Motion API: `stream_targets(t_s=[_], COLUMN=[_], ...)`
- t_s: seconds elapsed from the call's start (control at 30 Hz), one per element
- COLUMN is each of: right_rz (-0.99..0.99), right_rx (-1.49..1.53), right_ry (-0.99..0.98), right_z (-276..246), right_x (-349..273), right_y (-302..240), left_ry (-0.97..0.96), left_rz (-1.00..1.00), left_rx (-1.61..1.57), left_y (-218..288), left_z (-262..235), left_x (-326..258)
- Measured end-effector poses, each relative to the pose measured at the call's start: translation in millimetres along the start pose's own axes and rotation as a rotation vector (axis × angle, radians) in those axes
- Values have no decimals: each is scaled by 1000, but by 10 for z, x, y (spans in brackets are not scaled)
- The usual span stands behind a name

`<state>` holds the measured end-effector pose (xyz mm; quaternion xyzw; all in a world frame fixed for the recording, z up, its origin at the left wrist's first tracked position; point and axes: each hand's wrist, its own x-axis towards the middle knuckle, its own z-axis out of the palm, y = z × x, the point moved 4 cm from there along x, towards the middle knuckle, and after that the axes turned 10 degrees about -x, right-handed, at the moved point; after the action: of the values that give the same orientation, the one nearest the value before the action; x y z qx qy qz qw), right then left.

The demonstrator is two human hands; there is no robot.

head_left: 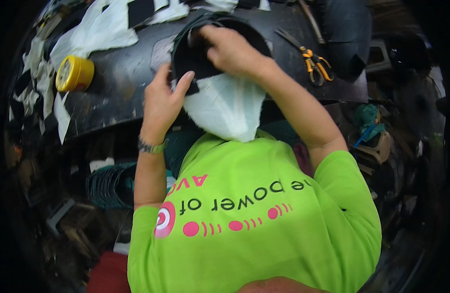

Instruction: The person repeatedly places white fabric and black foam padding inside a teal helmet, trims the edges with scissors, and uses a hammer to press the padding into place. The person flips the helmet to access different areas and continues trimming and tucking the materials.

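Observation:
A black round container (220, 71), open at the top, sits at the near edge of the dark table in front of me. My left hand (162, 102), with a watch on its wrist, is at the container's left rim, its thumb on the inner side and its fingers outside. Inside the opening, my right hand (232, 52) has its fingers curled at the far left wall. What they hold is blurred and partly hidden. From the container's near side a white cloth piece (230, 107) hangs down towards my lap.
A yellow tub (74, 73) stands at the left of the table (120, 71). White cloth scraps (95, 34) lie along the far and left sides. On the right are scissors (310, 63) with orange handles and a hammer-like tool (311, 20). Dark clutter lies below the table.

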<state>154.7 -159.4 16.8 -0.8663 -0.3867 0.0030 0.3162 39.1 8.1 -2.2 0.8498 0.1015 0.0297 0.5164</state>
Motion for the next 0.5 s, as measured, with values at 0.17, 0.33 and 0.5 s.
stream_targets(t_s=[0.17, 0.33, 0.5], right_rz=[-49, 408, 733], right_rx=[-10, -265, -835], right_ry=[161, 412, 121], right_z=[-618, -1268, -1280], right_x=[-437, -524, -476], right_y=[-275, 742, 1891], left_ry=[43, -252, -506], left_rz=[340, 239, 206], left_rx=[-171, -491, -500], left_y=[286, 239, 221], left_z=[-334, -253, 181], left_x=[359, 1219, 1430])
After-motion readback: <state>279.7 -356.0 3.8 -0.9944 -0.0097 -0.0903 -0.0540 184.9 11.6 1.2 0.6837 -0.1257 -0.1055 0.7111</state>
